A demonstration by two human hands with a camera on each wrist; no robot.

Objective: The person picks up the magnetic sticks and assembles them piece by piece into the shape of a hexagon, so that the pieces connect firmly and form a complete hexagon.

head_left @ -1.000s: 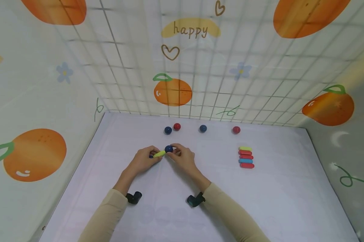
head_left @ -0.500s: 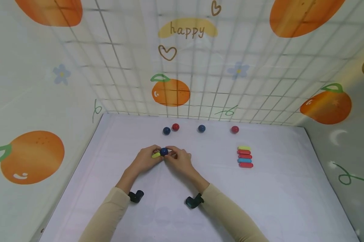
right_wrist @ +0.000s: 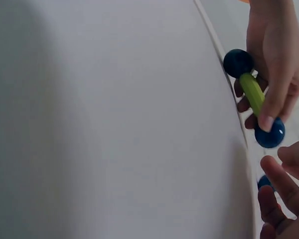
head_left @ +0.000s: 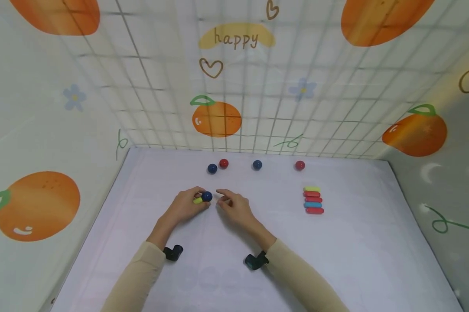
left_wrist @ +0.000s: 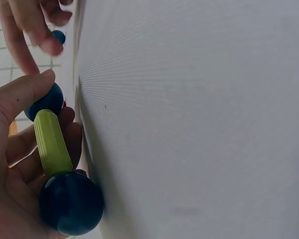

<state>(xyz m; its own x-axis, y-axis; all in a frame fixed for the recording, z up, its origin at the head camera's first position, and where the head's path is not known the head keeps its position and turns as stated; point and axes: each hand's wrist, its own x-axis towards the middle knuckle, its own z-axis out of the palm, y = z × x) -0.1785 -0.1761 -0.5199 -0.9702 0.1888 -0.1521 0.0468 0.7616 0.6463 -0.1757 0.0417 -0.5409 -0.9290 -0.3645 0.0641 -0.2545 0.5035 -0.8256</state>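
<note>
My left hand [head_left: 184, 207] holds a yellow-green ribbed rod [left_wrist: 53, 143] with a dark blue ball at each end. Its thumb presses on the upper ball [left_wrist: 51, 103], and the lower ball [left_wrist: 71, 204] sits near the palm. In the right wrist view the same rod [right_wrist: 252, 92] joins both balls in one line. Just to the right, my right hand [head_left: 237, 211] hovers with relaxed, slightly bent fingers and nothing between them. A small gap separates its fingertips from the nearer ball [right_wrist: 270, 133].
Along the back of the white table [head_left: 355, 234] lie a blue ball [head_left: 212, 168], a red ball [head_left: 223, 164], another blue ball [head_left: 257, 164] and another red ball [head_left: 300, 165]. Several coloured rods [head_left: 313, 199] form a stacked row at right. Patterned cloth walls enclose the table.
My right hand first pushed the blue ball left onto the rod's end, in towards my left hand. It has since let go and drawn back to the right.
</note>
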